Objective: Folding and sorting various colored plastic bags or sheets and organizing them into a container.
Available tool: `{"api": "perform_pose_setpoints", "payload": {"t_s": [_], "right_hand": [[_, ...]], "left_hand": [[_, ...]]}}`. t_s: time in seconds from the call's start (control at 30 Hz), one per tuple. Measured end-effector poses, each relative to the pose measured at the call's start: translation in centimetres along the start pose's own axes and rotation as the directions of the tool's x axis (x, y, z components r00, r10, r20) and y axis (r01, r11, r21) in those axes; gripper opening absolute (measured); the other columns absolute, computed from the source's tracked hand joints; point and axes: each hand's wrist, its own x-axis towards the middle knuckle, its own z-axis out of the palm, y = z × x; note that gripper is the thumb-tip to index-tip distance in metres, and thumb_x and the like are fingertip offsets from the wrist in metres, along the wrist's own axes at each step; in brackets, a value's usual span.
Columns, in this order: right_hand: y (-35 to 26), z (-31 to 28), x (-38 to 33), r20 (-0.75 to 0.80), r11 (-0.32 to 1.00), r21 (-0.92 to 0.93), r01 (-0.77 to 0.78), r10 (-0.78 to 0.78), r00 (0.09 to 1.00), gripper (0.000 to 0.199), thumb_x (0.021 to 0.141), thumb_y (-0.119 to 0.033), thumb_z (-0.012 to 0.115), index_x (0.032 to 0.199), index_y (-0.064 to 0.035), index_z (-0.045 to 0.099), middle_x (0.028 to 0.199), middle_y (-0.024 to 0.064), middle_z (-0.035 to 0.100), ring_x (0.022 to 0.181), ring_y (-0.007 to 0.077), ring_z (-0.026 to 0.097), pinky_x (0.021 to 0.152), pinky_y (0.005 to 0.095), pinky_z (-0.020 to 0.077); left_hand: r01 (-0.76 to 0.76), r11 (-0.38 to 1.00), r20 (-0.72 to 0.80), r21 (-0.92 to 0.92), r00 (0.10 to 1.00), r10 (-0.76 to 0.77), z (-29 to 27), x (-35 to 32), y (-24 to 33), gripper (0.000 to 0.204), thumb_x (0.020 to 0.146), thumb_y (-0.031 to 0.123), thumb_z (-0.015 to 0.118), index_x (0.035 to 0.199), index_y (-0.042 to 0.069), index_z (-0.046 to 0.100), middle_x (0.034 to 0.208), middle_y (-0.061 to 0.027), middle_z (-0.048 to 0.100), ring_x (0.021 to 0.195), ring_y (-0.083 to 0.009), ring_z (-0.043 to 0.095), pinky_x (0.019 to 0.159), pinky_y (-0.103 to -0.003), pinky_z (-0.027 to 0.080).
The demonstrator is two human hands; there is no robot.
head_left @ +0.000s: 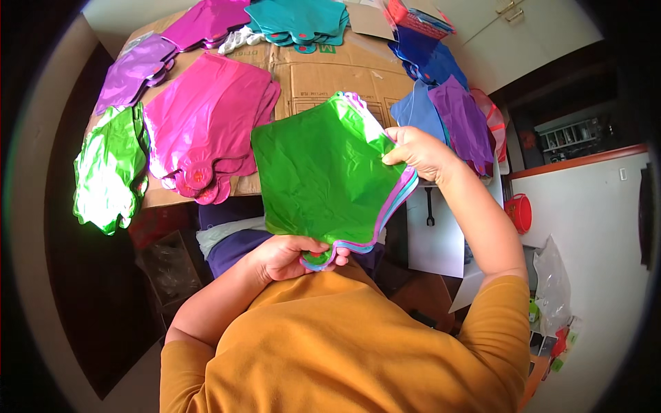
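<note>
Close in front of my chest I hold a stack of flat foil balloons with both hands, the green foil balloon (317,172) on top. Purple and light blue edges show beneath it along the right side. My left hand (286,256) is closed on the rounded tab with a red spot at the bottom of the stack. At the upper right edge, my right hand (416,153) pinches the stack between thumb and fingers. Left of the stack, a pile of pink foil balloons (206,113) lies on the cardboard (303,76).
Around the cardboard lie piles of bright green foil (110,165), lilac foil (134,69), magenta foil (206,22), teal foil (299,19), dark blue foil (430,58) and purple foil (461,117). A white crumpled item (241,40) sits at the back. A red bucket (518,213) is at the right.
</note>
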Motion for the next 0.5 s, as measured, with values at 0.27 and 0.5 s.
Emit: {"api": "perform_pose_setpoints", "payload": {"t_s": [0.27,0.5], "right_hand": [[-5.0,-0.7,6.6,-0.123,0.967,-0.252,-0.048,0.017,0.992,0.04,0.088,-0.025,0.067,0.113,0.0055,0.062,0.104,0.014,0.068,0.095,0.0185,0.066,0.078,0.031,0.0542],[-8.8,4.2,12.3,-0.459,0.456,-0.826,-0.331,-0.205,0.864,0.069,0.075,-0.059,0.066,0.108,0.0013,0.069,0.118,0.0242,0.064,0.111,0.0326,0.063,0.092,0.0394,0.0505]], "left_hand": [[-0.048,0.993,-0.163,0.105,0.984,0.065,0.7,1.6,0.1,0.023,0.085,-0.008,0.057,0.107,-0.003,0.06,0.095,-0.0137,0.065,0.08,-0.0196,0.062,0.073,-0.031,0.052],[-0.07,0.978,-0.14,0.198,0.985,0.099,0.6,3.6,-0.6,0.017,0.086,-0.001,0.062,0.103,-0.002,0.063,0.096,-0.0121,0.066,0.085,-0.0198,0.063,0.08,-0.03,0.05]]}}
